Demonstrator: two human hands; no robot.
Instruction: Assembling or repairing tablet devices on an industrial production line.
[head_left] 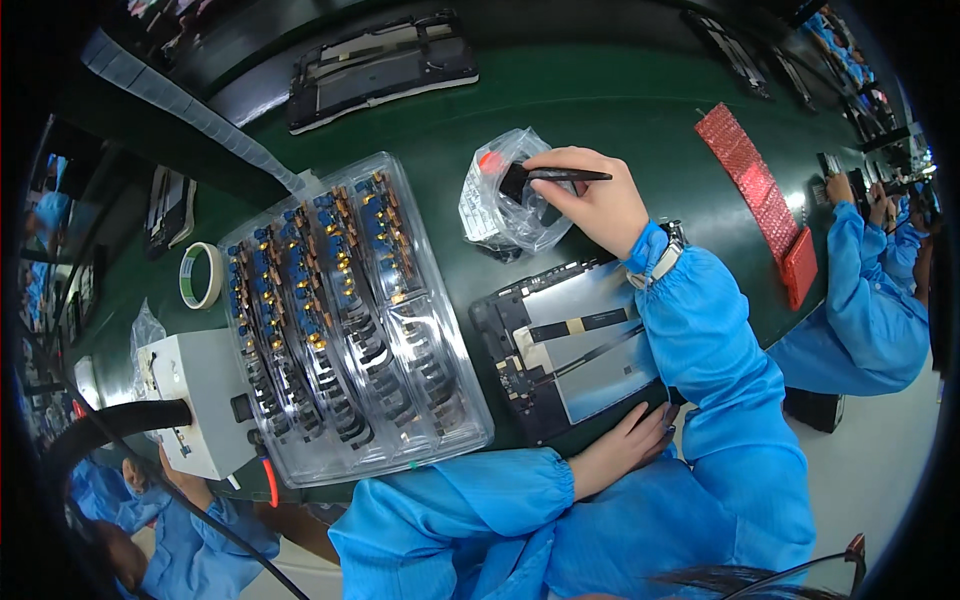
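Note:
My right hand (598, 198) pinches black tweezers (570, 174); their tip end reaches left into the mouth of a crumpled clear plastic bag (480, 205). A small black piece (514, 182) shows at that end, but I cannot tell whether the tweezers grip it. Below my right forearm lies an opened tablet body (590, 345), with a silver plate, dark ribbon cables and a black frame. My left hand (622, 455) rests at its near edge, fingers stretched out toward the right. The fingertips are partly in shadow.
Left of the tablet body, a clear tray (475, 425) holds several rows of small flex parts. Further left are a tape roll (201, 276) and a white box (205, 400) with a black hose. Red bubble wrap (748, 185) lies right. Another tablet body (385, 70) sits behind. Co-workers sit both sides.

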